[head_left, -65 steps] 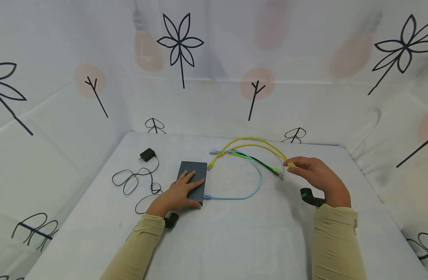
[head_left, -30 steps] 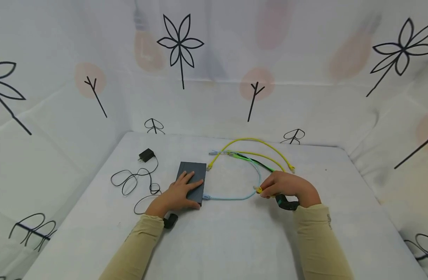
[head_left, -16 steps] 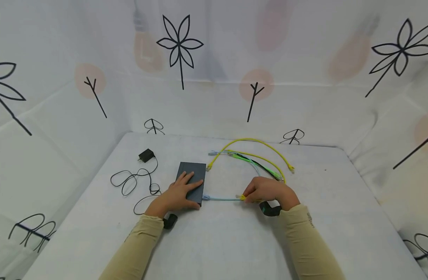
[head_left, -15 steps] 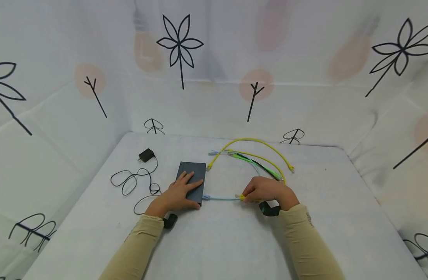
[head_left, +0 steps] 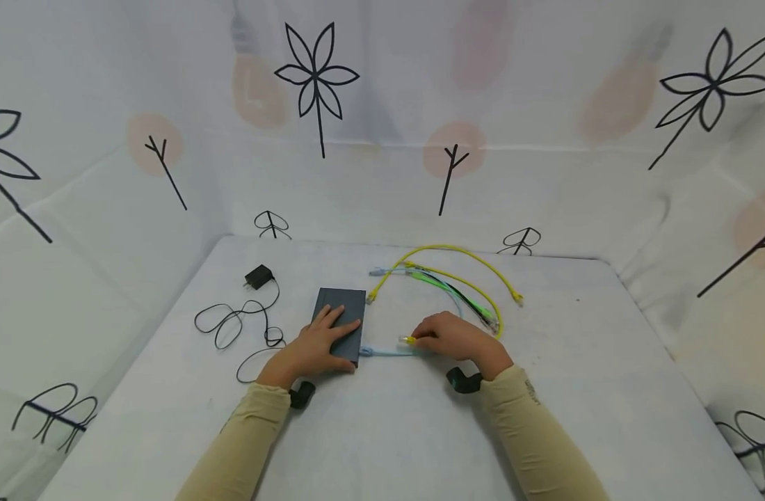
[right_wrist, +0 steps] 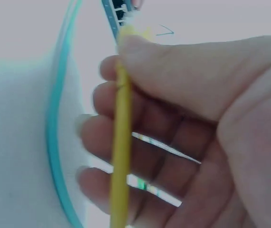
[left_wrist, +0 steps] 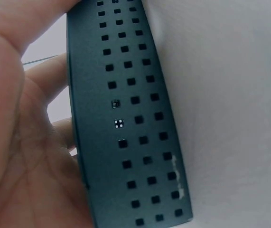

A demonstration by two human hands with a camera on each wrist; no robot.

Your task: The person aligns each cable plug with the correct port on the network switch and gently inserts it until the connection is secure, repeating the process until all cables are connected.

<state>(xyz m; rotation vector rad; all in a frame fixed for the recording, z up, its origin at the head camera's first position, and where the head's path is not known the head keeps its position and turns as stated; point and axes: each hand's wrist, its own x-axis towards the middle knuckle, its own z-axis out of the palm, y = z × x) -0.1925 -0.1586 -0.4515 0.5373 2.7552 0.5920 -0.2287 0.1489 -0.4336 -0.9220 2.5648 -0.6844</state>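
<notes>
My left hand [head_left: 318,344] rests on a dark grey network switch [head_left: 351,300], its fingers spread over the top. In the left wrist view the switch's vented side [left_wrist: 140,120] faces the camera, beside the palm. A light blue Ethernet cable [head_left: 395,353] has one plug at the right side of the switch, close to its near corner. To the right of the switch, my right hand [head_left: 460,339] pinches a yellow Ethernet cable [right_wrist: 121,156] just behind its plug, between thumb and fingers. That clear plug [head_left: 404,339] points left toward the switch, with a gap between them.
Behind the right hand lie another yellow cable [head_left: 444,246], a green cable [head_left: 479,307] and a black cable. The light blue cable's other plug [head_left: 377,272] lies among them. Left of the switch is a black power adapter [head_left: 259,276] with its looped cord [head_left: 222,327].
My right hand has carried the yellow plug from the far right, leftward and nearer, then slightly back toward the switch's ports. The left hand stays on the switch.
</notes>
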